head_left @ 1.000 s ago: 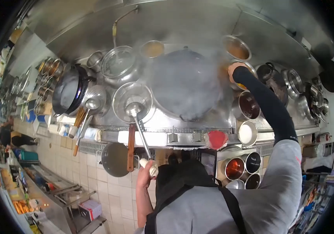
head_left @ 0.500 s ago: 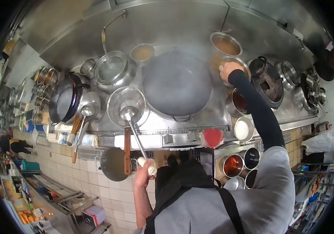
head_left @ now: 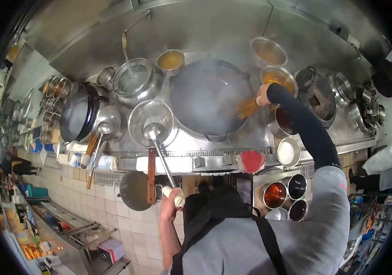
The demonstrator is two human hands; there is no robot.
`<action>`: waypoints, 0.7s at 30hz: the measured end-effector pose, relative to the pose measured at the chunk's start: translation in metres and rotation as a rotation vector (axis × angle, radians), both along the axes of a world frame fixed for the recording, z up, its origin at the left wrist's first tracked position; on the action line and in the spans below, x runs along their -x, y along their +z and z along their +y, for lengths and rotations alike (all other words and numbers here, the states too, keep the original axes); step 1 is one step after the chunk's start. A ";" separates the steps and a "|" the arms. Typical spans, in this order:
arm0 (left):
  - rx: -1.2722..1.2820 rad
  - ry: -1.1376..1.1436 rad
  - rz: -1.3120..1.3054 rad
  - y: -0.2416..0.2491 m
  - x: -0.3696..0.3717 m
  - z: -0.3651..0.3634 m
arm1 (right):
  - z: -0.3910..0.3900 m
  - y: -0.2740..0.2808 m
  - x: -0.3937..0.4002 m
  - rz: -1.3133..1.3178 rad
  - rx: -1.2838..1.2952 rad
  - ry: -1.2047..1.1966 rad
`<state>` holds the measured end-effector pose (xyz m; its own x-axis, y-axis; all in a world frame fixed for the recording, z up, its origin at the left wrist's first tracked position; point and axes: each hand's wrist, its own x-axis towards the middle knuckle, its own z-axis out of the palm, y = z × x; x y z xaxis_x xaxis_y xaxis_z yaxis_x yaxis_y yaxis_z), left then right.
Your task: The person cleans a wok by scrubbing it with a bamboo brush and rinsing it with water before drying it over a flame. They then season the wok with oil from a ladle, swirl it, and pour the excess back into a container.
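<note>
While right hand [head_left: 263, 95] grips it | brush [head_left: 248, 109] juts left | over wok [head_left: 200, 112]

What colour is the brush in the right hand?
The brush is golden brown, as the head view shows.

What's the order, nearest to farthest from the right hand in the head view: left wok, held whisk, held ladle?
1. Whisk: in the right hand, at the big wok's right side.
2. Ladle: left of the big wok, in the left hand.
3. Left wok: farther left.
</note>
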<state>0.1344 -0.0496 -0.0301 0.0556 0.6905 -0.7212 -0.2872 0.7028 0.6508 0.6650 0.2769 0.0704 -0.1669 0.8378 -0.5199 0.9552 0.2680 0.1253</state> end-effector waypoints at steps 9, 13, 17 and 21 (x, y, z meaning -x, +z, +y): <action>-0.095 -0.108 0.040 0.014 -0.019 0.011 | 0.099 -0.123 0.129 0.625 -0.583 -0.961; -0.108 -0.066 -0.002 0.015 -0.034 0.016 | 0.056 -0.169 0.195 0.716 -0.301 -0.151; -0.135 -0.011 -0.001 0.009 -0.037 0.017 | -0.057 -0.095 0.164 0.543 -0.131 -0.219; -0.085 -0.020 -0.096 0.012 -0.051 0.038 | -0.012 -0.130 0.109 0.375 -0.226 -0.497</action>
